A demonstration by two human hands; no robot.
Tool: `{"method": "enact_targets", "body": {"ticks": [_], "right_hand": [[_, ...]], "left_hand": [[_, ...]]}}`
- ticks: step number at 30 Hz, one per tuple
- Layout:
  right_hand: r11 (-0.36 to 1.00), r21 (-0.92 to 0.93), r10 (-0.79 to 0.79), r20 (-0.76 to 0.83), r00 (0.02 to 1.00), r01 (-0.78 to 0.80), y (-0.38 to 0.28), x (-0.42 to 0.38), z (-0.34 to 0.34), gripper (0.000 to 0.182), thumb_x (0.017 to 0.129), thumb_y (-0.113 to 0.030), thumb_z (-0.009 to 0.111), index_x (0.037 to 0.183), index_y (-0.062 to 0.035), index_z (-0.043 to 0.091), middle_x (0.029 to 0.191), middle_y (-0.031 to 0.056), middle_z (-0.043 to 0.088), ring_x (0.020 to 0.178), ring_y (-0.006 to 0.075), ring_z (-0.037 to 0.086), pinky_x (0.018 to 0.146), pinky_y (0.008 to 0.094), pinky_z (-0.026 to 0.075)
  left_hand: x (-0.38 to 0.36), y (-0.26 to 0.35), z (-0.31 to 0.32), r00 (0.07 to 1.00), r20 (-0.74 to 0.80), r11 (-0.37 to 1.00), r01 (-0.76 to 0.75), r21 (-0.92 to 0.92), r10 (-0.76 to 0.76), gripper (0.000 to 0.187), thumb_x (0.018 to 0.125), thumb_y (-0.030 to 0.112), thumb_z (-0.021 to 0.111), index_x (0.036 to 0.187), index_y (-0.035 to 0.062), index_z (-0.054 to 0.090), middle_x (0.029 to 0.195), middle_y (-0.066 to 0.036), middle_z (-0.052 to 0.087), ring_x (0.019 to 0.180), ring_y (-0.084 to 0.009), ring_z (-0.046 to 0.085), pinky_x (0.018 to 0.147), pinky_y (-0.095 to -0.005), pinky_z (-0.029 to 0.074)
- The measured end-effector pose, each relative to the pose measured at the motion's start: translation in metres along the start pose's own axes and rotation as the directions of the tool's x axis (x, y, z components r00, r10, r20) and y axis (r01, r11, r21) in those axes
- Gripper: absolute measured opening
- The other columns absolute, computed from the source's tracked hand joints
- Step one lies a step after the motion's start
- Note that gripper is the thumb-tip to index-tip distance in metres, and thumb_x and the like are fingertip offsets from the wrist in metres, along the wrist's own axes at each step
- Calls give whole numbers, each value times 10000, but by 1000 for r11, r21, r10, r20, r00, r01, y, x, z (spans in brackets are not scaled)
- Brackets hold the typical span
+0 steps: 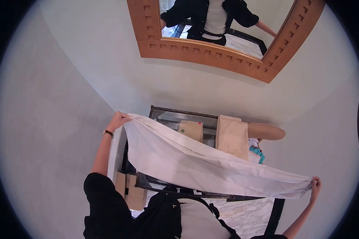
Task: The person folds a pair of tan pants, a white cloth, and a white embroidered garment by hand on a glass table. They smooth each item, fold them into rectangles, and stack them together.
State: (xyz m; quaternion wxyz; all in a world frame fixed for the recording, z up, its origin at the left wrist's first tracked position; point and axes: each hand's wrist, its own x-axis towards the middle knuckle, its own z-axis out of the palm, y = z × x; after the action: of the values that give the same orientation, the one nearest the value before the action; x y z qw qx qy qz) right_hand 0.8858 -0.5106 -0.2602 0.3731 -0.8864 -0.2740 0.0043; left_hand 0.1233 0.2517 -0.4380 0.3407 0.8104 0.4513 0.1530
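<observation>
A long white cloth (211,163) is stretched between my two hands, sloping down from left to right. My left hand (119,119) is closed on its upper left corner. At the far right my right hand (316,187) pinches the other end, where the fabric is gathered. The cloth hangs over a glass-topped table with a dark metal frame (183,112) and hides much of it. Behind the cloth, a folded beige cloth (232,137) lies on the table, with a tan box (190,130) bearing coloured dots to its left.
A wood-framed mirror (203,51) hangs on the wall ahead. Right of the folded cloth are a tan rounded object (267,131) and teal and white items (258,154). A cardboard box (135,195) stands low at the left, near the marble-patterned floor (247,215).
</observation>
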Motion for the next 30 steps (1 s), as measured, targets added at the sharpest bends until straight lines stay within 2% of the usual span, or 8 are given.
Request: {"method": "enact_targets", "body": {"ticks": [5, 7, 10, 13, 16, 20, 27, 30], "right_hand": [[999, -1, 42, -1, 999, -42, 0, 3, 2, 145, 880, -47, 512, 981, -35, 616, 883, -35, 557, 760, 53, 444, 680, 206, 368], [999, -11, 39, -18, 999, -39, 0, 3, 5, 142, 884, -53, 513, 979, -36, 618, 866, -40, 553, 749, 48, 436, 671, 204, 363], [998, -8, 62, 38, 997, -62, -2, 3, 1, 140, 887, -56, 513, 979, -40, 618, 840, -43, 544, 729, 43, 429, 657, 204, 361], [997, -14, 72, 5, 997, -72, -11, -2, 5, 113, 894, -77, 521, 953, -53, 614, 816, -53, 520, 707, 44, 405, 647, 194, 336], [998, 15, 61, 3, 998, -61, -14, -4, 6, 106, 893, -87, 527, 944, -55, 615, 821, -56, 517, 701, 42, 387, 638, 194, 324], [999, -15, 45, -17, 999, -45, -12, -4, 10, 101, 893, -76, 528, 943, -54, 613, 825, -54, 522, 707, 42, 393, 639, 193, 329], [999, -9, 31, -7, 999, -31, -11, -4, 12, 93, 880, -45, 528, 930, -48, 606, 801, -64, 508, 701, 33, 381, 614, 201, 313], [993, -42, 110, 46, 993, -108, -23, -6, 8, 95, 869, -19, 528, 938, -30, 592, 874, -13, 549, 785, 70, 460, 695, 208, 368]], "left_hand": [[-18, 17, -7, 989, -147, 949, -39, -314, -8, 236, 783, 231, 767, 816, 1, 728, 708, -55, 673, 646, -97, 572, 632, -282, 472], [-22, 22, -12, 982, -14, 925, 172, -340, -188, 228, 788, 227, 762, 827, 4, 730, 713, -39, 673, 641, -99, 570, 626, -289, 467], [-20, 16, -15, 980, 131, 988, 154, -28, -149, 238, 785, 209, 753, 846, -18, 713, 703, -59, 665, 636, -108, 575, 634, -290, 470], [-7, -11, 1, 982, 189, 999, 20, 30, -26, 228, 781, 186, 736, 821, -34, 696, 705, -102, 673, 652, -173, 623, 670, -306, 486], [9, -3, 25, 986, -93, 990, -133, 47, 137, 222, 776, 174, 725, 818, -40, 685, 756, -154, 680, 706, -253, 647, 703, -334, 492], [37, -1, 75, 954, -261, 989, -142, 48, 150, 217, 823, 206, 677, 887, -1, 681, 880, -160, 685, 851, -293, 659, 767, -361, 497], [60, -16, 134, 970, 44, 812, 174, 557, -238, 339, 761, 151, 658, 1083, 52, 616, 1105, -158, 635, 1052, -353, 592, 938, -419, 451], [80, -70, 158, 993, 12, 992, 114, 52, -115, 403, 712, 99, 637, 1108, 41, 588, 1151, -180, 613, 1088, -374, 570, 940, -413, 456]]}}
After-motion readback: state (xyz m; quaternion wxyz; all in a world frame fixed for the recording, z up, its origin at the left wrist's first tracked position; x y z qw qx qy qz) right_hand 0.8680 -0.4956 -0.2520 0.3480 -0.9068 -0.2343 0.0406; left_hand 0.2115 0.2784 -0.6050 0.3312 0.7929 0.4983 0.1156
